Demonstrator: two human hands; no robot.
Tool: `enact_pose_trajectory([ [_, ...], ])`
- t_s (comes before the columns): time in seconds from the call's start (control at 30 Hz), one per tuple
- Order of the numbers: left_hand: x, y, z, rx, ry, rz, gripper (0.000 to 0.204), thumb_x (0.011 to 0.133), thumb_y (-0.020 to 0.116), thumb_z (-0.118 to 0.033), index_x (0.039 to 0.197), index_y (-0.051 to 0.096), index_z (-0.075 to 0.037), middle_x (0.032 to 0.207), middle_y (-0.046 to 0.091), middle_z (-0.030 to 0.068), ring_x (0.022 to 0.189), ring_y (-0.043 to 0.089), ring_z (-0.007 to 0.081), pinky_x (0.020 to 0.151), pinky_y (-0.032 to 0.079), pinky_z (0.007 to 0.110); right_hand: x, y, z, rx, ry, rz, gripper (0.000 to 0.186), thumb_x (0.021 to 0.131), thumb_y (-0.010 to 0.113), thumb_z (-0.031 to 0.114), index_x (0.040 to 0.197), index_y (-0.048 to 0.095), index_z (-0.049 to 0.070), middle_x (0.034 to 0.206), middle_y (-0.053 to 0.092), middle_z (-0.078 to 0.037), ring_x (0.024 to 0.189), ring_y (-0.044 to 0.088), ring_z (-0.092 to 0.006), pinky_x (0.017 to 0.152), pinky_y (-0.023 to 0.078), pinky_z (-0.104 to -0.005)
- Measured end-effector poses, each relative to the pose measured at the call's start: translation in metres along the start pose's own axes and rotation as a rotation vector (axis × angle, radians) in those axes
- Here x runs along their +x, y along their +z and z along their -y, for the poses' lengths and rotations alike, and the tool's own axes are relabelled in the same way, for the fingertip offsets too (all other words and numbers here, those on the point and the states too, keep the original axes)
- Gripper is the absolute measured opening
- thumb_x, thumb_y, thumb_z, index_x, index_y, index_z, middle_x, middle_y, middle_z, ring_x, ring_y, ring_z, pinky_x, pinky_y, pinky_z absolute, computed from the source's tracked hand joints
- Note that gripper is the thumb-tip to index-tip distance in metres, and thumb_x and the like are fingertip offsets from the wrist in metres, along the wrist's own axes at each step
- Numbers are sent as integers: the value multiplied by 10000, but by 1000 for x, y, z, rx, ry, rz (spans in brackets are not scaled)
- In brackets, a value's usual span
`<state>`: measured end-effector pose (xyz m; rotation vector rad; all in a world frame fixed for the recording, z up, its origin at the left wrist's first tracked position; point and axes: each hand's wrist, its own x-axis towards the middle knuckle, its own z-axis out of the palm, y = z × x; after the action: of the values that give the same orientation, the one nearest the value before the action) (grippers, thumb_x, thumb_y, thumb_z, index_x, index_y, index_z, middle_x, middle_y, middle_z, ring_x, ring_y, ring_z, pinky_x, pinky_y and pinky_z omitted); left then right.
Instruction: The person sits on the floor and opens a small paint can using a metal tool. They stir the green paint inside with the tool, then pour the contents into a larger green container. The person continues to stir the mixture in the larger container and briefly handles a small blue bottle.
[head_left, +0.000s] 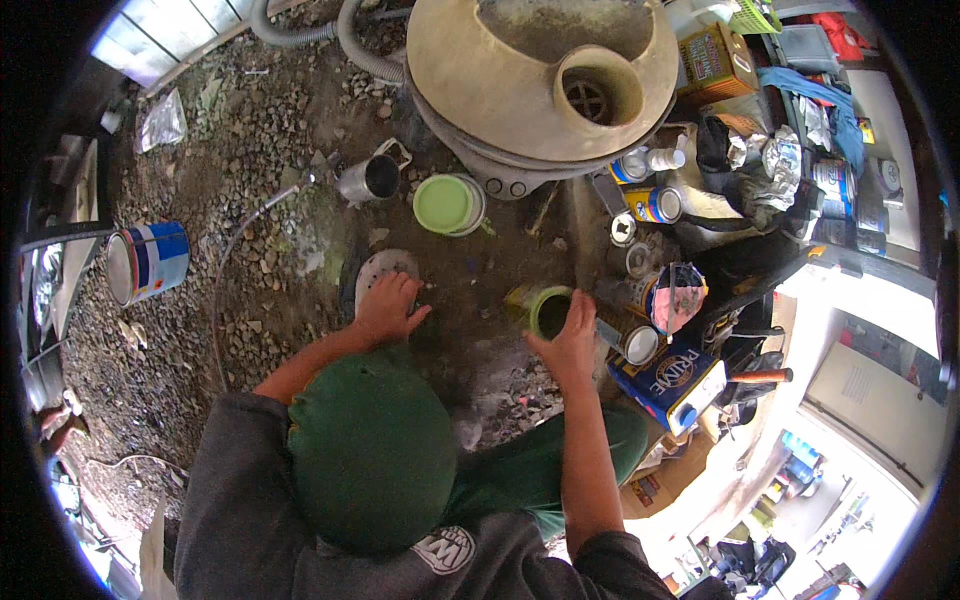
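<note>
My left hand (385,308) lies with its fingers stretched out over the near edge of a pale round disc (383,265) on the dirt floor. The disc has small dark spots; its near part is hidden under the hand. To the right, my right hand (566,342) grips the rim of a small can (543,297) with green-yellow paint smears and a dark inside. Its fingers are on the can's right side and the thumb is at the near side. Beyond both hands stands a bucket of light green paint (445,205). Left of it is a metal pitcher (372,180).
A large beige round machine (530,110) with a funnel opening stands ahead. Paint tins (660,205), a blue jug (668,380) and a pink-topped tin (680,300) crowd the right. A white-and-blue pail (150,262) sits on gravel at left, near a thin hose (222,270).
</note>
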<state>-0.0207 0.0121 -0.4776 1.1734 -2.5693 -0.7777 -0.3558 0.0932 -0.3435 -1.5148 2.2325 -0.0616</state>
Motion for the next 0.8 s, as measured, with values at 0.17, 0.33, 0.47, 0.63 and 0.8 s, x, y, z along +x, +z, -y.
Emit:
enact_pose_trajectory([
  [0.17,2,-2,3,-94,-40,72,530,928,716,-409,1259,597,-12,1134,582,176,1120,554,395,970,455,535,-1,-1,16,115,-45,79,1188,692,932,386,1585,251,0,1560,335,-266,1454,353,-451,1179,394,-498],
  [0.33,6,-8,0,-54,-41,131,492,977,651,-425,1256,620,-20,1137,571,160,1121,549,364,1004,446,497,4,-7,7,-46,50,42,1194,706,916,426,1603,234,31,1588,323,-237,1478,345,-416,1153,429,-499],
  [0.47,4,-6,1,-77,-46,86,483,973,648,-426,1244,625,-27,1122,578,154,1104,555,364,995,449,490,3,0,6,2,-46,100,1182,701,917,410,1585,243,11,1595,319,-218,1449,375,-425,1122,465,-510],
  [0.63,6,-3,2,-75,-29,78,474,967,653,-419,1238,623,-31,1132,581,156,1099,558,370,979,457,489,9,-4,9,-74,20,0,1177,704,924,359,1598,238,21,1597,303,-221,1454,359,-442,1144,439,-507],
  [0.8,1,1,5,-34,0,20,455,961,669,-401,1221,620,-31,1109,574,163,1077,559,369,955,460,495,-2,-1,16,114,-55,272,1188,703,924,367,1603,227,25,1597,297,-217,1459,361,-422,1116,469,-506],
])
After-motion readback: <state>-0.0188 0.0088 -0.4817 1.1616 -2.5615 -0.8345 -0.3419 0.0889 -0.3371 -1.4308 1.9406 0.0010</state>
